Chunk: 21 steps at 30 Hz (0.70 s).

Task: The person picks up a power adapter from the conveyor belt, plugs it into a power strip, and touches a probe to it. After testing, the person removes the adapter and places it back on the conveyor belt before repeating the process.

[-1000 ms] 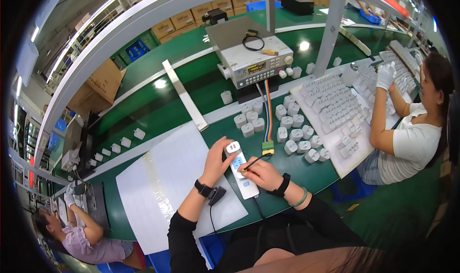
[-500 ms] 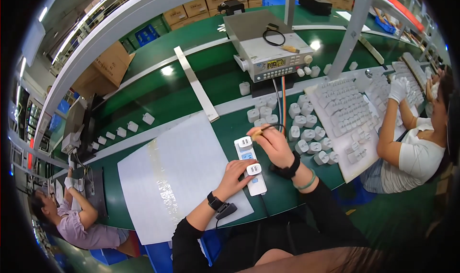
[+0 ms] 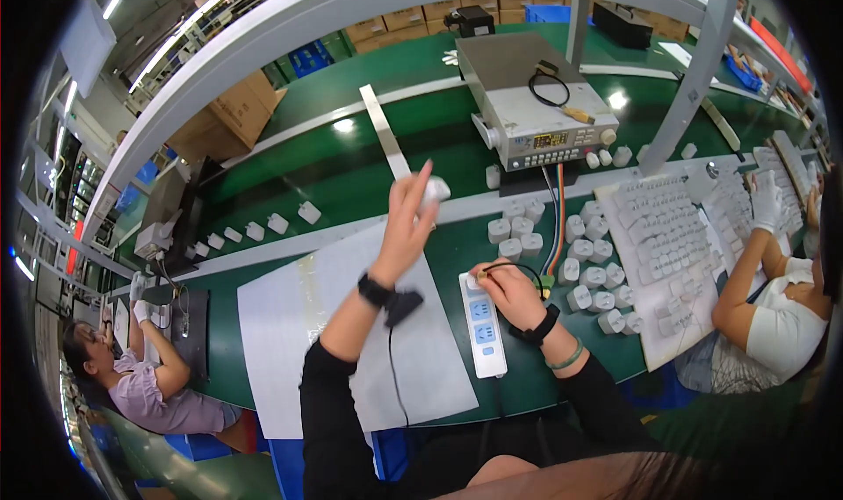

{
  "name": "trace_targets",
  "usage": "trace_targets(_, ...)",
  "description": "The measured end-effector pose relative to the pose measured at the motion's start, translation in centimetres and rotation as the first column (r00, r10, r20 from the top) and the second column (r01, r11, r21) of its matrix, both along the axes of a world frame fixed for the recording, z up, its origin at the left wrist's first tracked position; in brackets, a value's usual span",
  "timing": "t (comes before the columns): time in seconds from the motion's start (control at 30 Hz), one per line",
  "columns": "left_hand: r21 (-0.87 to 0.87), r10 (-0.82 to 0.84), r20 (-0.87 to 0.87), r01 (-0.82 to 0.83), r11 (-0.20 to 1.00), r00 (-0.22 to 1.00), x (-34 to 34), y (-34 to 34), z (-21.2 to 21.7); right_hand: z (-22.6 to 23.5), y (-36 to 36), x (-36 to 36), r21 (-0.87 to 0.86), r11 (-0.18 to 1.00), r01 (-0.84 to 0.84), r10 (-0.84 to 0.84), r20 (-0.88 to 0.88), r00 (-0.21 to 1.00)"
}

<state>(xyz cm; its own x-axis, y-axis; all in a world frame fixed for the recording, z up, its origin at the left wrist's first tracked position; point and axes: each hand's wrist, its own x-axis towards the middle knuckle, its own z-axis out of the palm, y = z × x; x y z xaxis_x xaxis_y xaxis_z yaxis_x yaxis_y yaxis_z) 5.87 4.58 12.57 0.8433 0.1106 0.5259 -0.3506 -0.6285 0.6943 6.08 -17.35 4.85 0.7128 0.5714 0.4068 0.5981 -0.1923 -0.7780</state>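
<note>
Left hand [image 3: 406, 228] grips a white charger [image 3: 435, 190], slightly blurred, beyond and left of the power strip [image 3: 485, 338]. Right hand [image 3: 509, 289] pinches the end of a black cable [image 3: 527, 268] at the strip's far end; plug seating cannot be told. Risks: a loose left-hand hold could drop the charger; a sideways cable tug could disturb the grouped chargers [image 3: 594, 277] right of the strip.

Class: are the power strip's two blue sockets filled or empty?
Empty: both blue sockets show bare slots. The right hand partly hides the far end of the power strip.
</note>
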Motion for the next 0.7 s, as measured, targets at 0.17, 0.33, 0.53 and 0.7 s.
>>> trace_targets(0.17,0.377,0.126,-0.188,-0.046,0.925,0.974,11.4,4.8,-4.6,0.7,0.5,-0.4,-0.009,0.999,-0.032,0.031,-0.075,0.997)
trace_targets(0.33,0.574,0.283,-0.416,0.007,0.819,0.864,14.1,6.5,-9.2,-0.3,0.2,-0.3,-0.062,0.996,-0.06,0.054,-0.095,0.994)
trace_targets(0.53,0.674,0.341,-0.511,0.121,0.729,0.789,14.4,13.2,-2.6,0.0,-1.0,1.0,0.066,0.987,-0.143,0.149,-0.089,0.985)
trace_targets(0.7,0.982,0.885,-0.134,0.18,0.058,0.446,9.4,30.1,-10.9,0.2,-0.4,0.9,0.133,0.975,-0.179,0.193,-0.098,0.976)
